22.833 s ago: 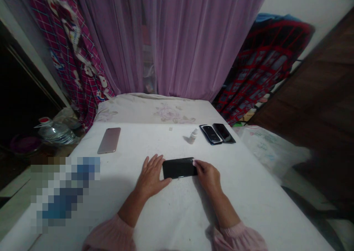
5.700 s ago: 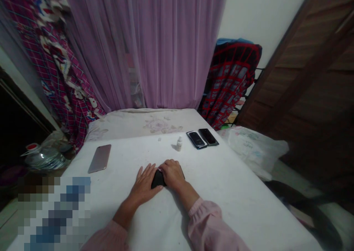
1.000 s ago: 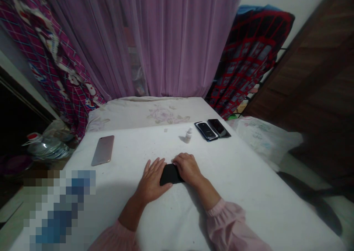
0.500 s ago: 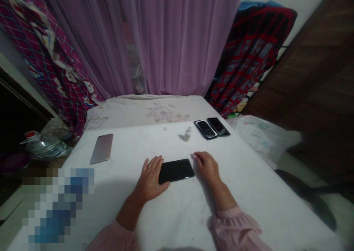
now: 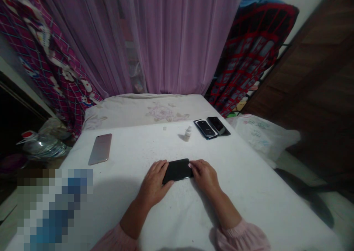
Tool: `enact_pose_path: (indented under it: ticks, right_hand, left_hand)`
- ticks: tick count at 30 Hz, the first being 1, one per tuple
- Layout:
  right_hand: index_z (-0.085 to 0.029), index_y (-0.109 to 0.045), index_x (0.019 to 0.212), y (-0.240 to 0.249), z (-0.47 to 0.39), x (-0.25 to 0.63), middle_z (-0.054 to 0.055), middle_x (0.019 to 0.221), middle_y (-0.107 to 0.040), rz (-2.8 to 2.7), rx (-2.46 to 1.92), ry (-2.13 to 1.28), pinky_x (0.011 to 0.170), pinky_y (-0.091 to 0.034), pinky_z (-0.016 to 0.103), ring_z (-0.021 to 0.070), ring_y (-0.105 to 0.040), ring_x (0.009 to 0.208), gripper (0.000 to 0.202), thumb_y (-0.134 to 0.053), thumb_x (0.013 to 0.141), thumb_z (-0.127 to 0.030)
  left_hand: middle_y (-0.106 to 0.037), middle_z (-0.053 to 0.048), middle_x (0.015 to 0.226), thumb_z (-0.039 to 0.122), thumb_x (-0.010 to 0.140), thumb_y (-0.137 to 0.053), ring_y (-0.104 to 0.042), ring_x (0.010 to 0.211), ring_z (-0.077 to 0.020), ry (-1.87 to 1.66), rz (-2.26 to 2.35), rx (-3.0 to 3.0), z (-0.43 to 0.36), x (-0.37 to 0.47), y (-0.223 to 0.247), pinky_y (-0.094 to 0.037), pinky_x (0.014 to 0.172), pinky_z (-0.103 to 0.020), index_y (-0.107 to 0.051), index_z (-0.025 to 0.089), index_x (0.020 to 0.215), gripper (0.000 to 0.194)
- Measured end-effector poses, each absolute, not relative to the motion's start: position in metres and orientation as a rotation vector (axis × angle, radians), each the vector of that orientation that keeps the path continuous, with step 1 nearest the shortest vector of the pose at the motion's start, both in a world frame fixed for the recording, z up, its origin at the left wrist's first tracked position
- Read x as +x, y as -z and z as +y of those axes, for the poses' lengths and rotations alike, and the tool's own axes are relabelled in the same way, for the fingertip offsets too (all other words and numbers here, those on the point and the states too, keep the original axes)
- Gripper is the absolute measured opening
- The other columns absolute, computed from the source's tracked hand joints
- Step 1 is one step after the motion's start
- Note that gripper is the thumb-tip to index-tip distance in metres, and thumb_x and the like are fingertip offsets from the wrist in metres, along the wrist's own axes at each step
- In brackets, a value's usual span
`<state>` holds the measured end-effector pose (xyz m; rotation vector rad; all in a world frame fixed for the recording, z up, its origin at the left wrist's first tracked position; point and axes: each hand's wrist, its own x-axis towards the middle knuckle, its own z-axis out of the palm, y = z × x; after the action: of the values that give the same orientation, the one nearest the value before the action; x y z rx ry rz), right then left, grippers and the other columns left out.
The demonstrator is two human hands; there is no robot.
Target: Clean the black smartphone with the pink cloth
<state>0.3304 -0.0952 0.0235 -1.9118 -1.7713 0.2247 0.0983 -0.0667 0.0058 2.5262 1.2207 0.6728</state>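
Note:
A black smartphone (image 5: 177, 170) lies on the white cloth with its dark face up. My left hand (image 5: 155, 181) grips its left end, fingers at the far edge and thumb at the near edge. At the phone's right end is my right hand (image 5: 204, 174), its fingers closed in a pinch against the corner. A small pale spot shows at those fingertips; whether it is a nail or a held thing, I cannot tell. Beyond the phone stands a small white bottle (image 5: 187, 133).
A rose-gold phone (image 5: 100, 149) lies back down on the left. Several phones or phone parts (image 5: 206, 128) lie at the back right. The white cloth (image 5: 129, 147) carries dark specks. A water jug (image 5: 41, 144) stands beyond the left edge; a blurred-out patch covers the lower left.
My right hand has moved left and slightly nearer, onto the phone's right end. My left hand has shifted a little right and its fingers have drawn closer together on the phone.

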Motion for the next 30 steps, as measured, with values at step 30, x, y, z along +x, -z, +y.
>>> enact_pose_path:
  ticks: [30]
  right_hand:
    - [-0.026, -0.075, 0.095, -0.045, -0.096, 0.329, 0.004, 0.096, -0.073, -1.728, -1.937, -0.182, 0.078, -0.047, 0.028, 0.0186, -0.065, 0.088, 0.026, -0.050, 0.090, -0.030]
  left_hand:
    - [-0.053, -0.015, 0.139, 0.034, 0.085, -0.060, -0.048, 0.129, -0.0317, -0.721, 1.267, 2.487, -0.068, 0.104, -0.005, -0.039, 0.109, -0.052, -0.043, 0.015, 0.136, 0.057]
